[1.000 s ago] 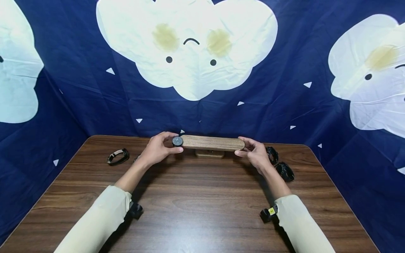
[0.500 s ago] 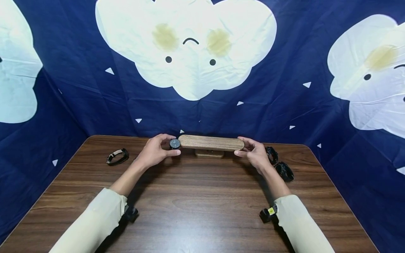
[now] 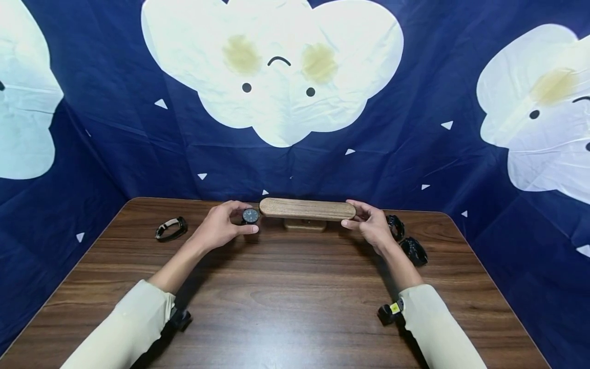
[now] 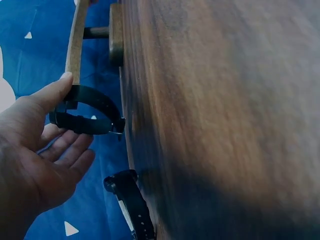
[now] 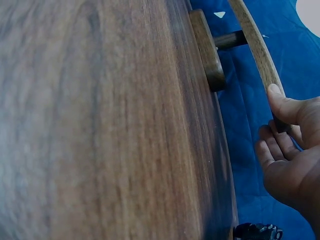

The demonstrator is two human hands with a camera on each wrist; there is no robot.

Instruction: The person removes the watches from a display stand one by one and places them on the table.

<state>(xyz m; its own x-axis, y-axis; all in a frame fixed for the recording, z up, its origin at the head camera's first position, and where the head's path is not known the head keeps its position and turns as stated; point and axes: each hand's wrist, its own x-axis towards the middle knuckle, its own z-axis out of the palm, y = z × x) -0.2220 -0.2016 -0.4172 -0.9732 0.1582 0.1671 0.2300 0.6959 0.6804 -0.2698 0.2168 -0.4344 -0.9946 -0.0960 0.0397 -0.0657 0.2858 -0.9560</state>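
My left hand (image 3: 216, 225) pinches a black-dialled watch (image 3: 250, 216) between thumb and fingers, just off the left end of a wooden bar stand (image 3: 304, 208). The left wrist view shows the watch's dark strap (image 4: 97, 100) as a closed loop hanging below the thumb. There the bar's end overlaps the loop; whether it is inside it I cannot tell. At the opposite end, my right hand (image 3: 372, 225) holds the bar's tip, thumb (image 5: 277, 97) in front and fingers behind. A short post and flat wooden base (image 5: 207, 52) carry the bar.
A wristband (image 3: 171, 229) with a pale inner side lies on the table (image 3: 295, 297) at the left. Beyond my right hand are two dark watches, one nearer the back (image 3: 395, 227) and one closer (image 3: 414, 251). A blue cloth (image 3: 295, 169) with clouds hangs behind the table.
My left hand has drawn the watch left and slightly toward me, away from the bar's left end. My right hand stays on the bar's other end.
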